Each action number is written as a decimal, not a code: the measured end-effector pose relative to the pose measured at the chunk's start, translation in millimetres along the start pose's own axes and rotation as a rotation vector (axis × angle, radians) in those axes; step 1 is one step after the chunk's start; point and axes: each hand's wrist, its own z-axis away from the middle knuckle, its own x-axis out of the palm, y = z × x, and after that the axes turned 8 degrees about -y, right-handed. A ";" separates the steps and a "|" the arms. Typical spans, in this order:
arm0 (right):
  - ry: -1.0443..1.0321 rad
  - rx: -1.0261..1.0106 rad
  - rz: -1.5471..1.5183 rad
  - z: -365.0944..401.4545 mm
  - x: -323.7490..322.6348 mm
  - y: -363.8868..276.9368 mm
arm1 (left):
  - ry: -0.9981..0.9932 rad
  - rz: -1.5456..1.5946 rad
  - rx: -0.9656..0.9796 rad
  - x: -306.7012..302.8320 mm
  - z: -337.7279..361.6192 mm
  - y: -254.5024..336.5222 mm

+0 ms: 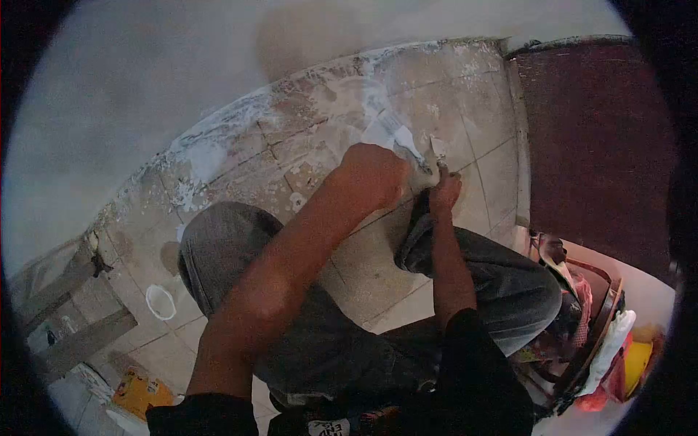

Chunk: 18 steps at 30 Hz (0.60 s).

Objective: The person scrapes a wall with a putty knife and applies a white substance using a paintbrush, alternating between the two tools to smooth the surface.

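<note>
My left hand is closed in a fist, back of the hand up, low over the tiled floor. A white patch shows just past its knuckles; I cannot tell what the fingers hold. Beside it, a white-coated paintbrush points away from me, its darker handle end reaching toward my right hand. My right hand is closed around a small scraper, whose pale blade sticks up past the fingers. White smears and splashes cover the floor in front of both hands, along the wall base.
A pale wall curves across the far side. To the right is a dark reddish-brown panel. Bags and cloths lie by my right knee. At left are a white ring-shaped object, a grey frame and a yellow packet.
</note>
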 end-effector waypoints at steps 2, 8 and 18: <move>0.025 0.010 -0.014 5.7 0.6 -3.0 | 0.040 -0.013 0.026 4.1 -4.4 -1.6; -0.095 0.093 0.100 -7.9 -30.2 3.6 | 0.097 -0.025 0.056 4.2 -9.5 9.2; -0.119 -0.109 -0.652 -26.4 -73.8 -84.4 | 0.450 0.099 0.257 7.8 -33.9 26.8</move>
